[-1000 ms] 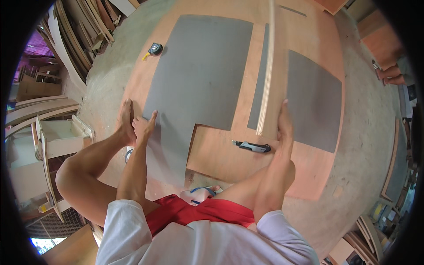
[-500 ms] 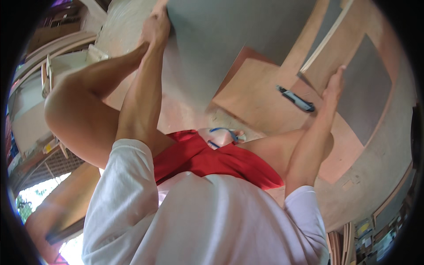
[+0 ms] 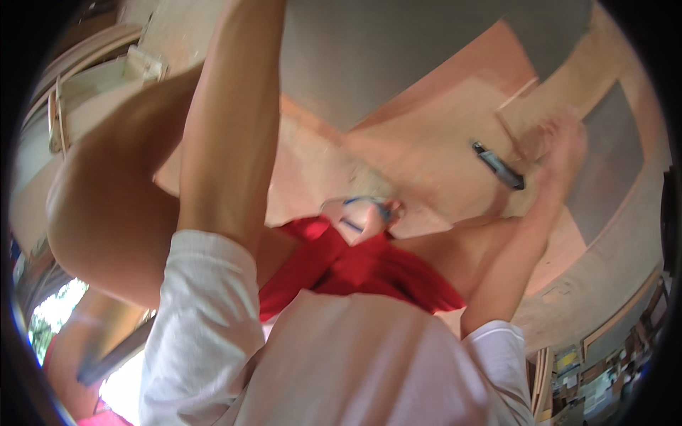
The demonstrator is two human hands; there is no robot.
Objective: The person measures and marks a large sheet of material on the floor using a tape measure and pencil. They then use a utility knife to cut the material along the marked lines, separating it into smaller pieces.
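My left forearm stretches up past the top edge, so my left hand is outside the picture. Beside that arm lies a large grey sheet, its near corner pointing toward me. Brown-orange sheet material shows under its right edge. My right hand is at the right, smeared by motion, over a tan wooden board; I cannot tell whether its fingers grip anything. Just left of that hand, a grey and black utility knife rests on a tan sheet.
Another grey piece lies right of my right hand. My bent legs flank the work area, with a pale object with blue strips between them. A light-coloured open box stands at the left; wood pieces are at lower right.
My left arm has reached farther up, taking the hand out of view. The large grey sheet has shifted and turned, uncovering more brown-orange material. My right hand appears farther right and lower.
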